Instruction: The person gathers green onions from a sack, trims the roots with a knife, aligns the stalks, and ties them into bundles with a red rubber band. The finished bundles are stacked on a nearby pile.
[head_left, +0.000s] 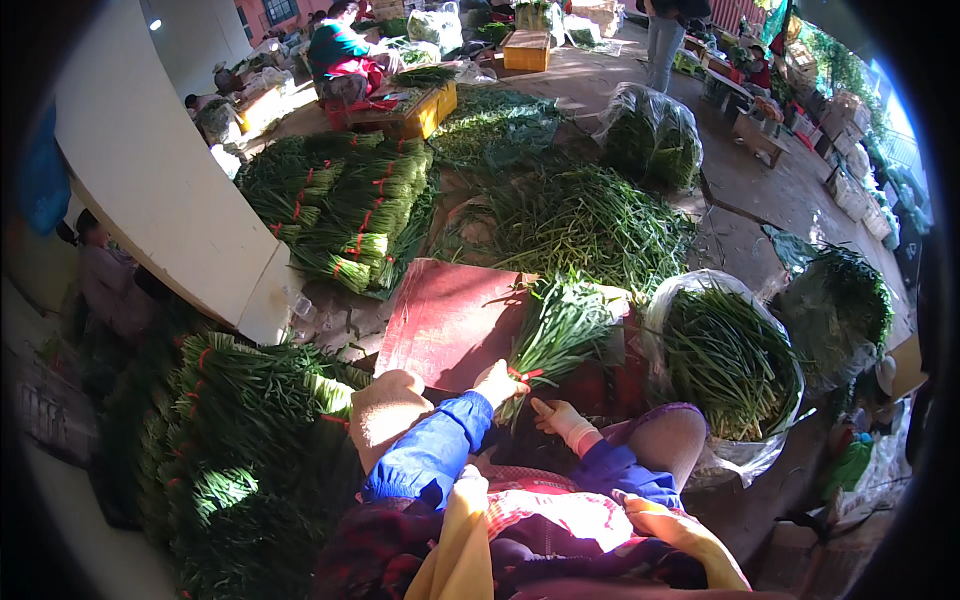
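My left hand (499, 384) is closed around the lower part of a bunch of long green leafy stalks (555, 326), with a red tie (526, 374) around it. The leaves spread up and away over a red board (450, 322). My right hand (556, 420), with a pale band at the wrist, is just right of the stalk ends; its fingers are partly curled, and nothing large shows in it. A plastic bag (667, 315) of loose green stalks stands to the right of the board.
Tied bunches (352, 202) lie in rows ahead left; more bunches (255, 412) are stacked beside my left knee. Loose greens (592, 225) are heaped beyond the board. A white pillar (172, 165) rises at left. Other people sit farther off, one (345, 52) near a yellow crate (431, 110).
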